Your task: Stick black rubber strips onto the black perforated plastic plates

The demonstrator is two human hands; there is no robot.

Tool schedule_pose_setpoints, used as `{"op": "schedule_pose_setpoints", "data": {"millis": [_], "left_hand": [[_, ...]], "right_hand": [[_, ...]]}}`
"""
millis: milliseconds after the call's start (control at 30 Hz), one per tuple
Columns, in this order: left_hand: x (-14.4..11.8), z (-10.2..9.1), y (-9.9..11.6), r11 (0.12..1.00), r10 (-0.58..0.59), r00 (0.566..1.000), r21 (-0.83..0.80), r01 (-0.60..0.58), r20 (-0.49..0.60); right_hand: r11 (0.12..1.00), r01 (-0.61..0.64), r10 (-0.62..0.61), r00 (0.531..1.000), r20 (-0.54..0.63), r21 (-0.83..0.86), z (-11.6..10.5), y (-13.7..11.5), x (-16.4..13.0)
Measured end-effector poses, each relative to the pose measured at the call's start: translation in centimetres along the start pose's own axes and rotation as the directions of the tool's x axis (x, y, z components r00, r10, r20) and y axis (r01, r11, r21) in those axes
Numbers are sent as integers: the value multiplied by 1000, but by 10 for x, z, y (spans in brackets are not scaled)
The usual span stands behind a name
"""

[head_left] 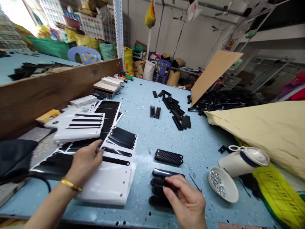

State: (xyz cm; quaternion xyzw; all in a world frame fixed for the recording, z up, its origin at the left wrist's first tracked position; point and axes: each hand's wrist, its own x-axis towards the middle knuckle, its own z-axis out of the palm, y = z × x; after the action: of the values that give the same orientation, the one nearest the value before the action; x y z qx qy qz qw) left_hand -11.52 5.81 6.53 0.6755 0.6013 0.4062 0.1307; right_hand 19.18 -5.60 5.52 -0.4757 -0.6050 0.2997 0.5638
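My left hand (87, 162), wearing a gold bangle, is closed with thumb and finger pinched at the left end of a glossy black adhesive strip (118, 152). That strip lies on a white backing sheet (105, 187) with several similar strips. My right hand (188, 200) is closed, thumb and forefinger pinching at a row of black, round-ended pieces (158, 182); its fingers cover their right ends. The topmost piece (164, 172) looks glossy. Just beyond the row lies a black textured block (168, 157) with screws at its ends.
Right of my right hand stand a white dish (228, 190) of small metal parts and a white lidded mug (240, 162). Black parts (175, 109) lie scattered farther back. More strip sheets (81, 124) pile up at left, beside a wooden board (59, 84).
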Motion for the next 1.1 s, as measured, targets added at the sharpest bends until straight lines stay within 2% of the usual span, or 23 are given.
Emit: {"op": "schedule_pose_setpoints", "data": {"millis": [67, 100, 167, 200, 233, 267, 300, 333, 367, 400, 433, 500, 533, 600, 700, 767, 867, 933, 967, 1033, 1067, 1100], "left_hand": [[-13, 5, 5, 964, 59, 994, 266, -32, -95], [-23, 9, 12, 953, 66, 991, 303, -28, -117], [-48, 18, 33, 979, 40, 985, 204, -5, -170], [-60, 24, 47, 997, 6, 991, 80, 5, -135], [-71, 31, 61, 997, -33, 999, -64, 34, 19], [-81, 38, 75, 975, -77, 971, -186, 120, 224], [-88, 45, 88, 931, -77, 900, -291, 219, 429], [-93, 52, 99, 868, -75, 806, -360, 342, 587], [-96, 57, 108, 786, -74, 717, -402, 470, 693], [-97, 62, 114, 696, -75, 647, -425, 579, 759], [-96, 65, 118, 607, -91, 603, -436, 665, 793], [-90, 69, 121, 473, -142, 570, -451, 757, 809], [-88, 70, 121, 443, -165, 567, -453, 774, 807], [-83, 71, 121, 430, -193, 570, -453, 781, 799], [-78, 77, 119, 468, -195, 578, -443, 764, 792], [-75, 84, 116, 547, -194, 593, -416, 727, 781], [-69, 94, 108, 690, -196, 646, -364, 625, 738], [-64, 98, 102, 770, -191, 718, -351, 532, 669], [-61, 100, 99, 816, -189, 772, -341, 468, 607], [-55, 104, 95, 912, -158, 886, -280, 301, 436], [-52, 106, 93, 948, -125, 928, -234, 216, 351], [-49, 109, 92, 972, -80, 951, -187, 140, 299]], "right_hand": [[994, 45, -42, 998, 38, -104, -6, 6, -10], [989, 58, -51, 997, 58, -136, -8, 7, -13], [981, 84, -70, 994, 83, -174, -9, 6, -17], [977, 107, -89, 991, 98, -186, -7, 4, -17], [970, 136, -116, 987, 111, -199, -5, 2, -18], [962, 173, -150, 981, 121, -211, -2, 0, -17], [951, 217, -191, 972, 134, -221, 1, -1, -17], [938, 260, -231, 962, 144, -229, 3, -2, -16], [927, 293, -265, 953, 145, -235, 3, -3, -16], [917, 314, -287, 948, 137, -246, 2, -3, -16], [909, 320, -296, 947, 129, -266, -1, -1, -17], [894, 305, -284, 952, 112, -327, -12, 3, -21], [886, 289, -272, 957, 99, -362, -18, 6, -24], [873, 263, -253, 964, 78, -410, -30, 12, -30], [853, 272, -270, 960, 69, -447, -40, 18, -36], [833, 284, -291, 955, 60, -474, -42, 19, -35], [836, 260, -281, 959, 28, -483, -46, 17, -27], [853, 223, -245, 969, 16, -472, -53, 17, -18], [862, 199, -220, 975, 10, -465, -57, 18, -13], [886, 131, -153, 988, -14, -445, -67, 24, 0], [898, 92, -114, 993, -27, -430, -71, 29, 7], [909, 56, -77, 996, -35, -414, -74, 34, 13]]}}
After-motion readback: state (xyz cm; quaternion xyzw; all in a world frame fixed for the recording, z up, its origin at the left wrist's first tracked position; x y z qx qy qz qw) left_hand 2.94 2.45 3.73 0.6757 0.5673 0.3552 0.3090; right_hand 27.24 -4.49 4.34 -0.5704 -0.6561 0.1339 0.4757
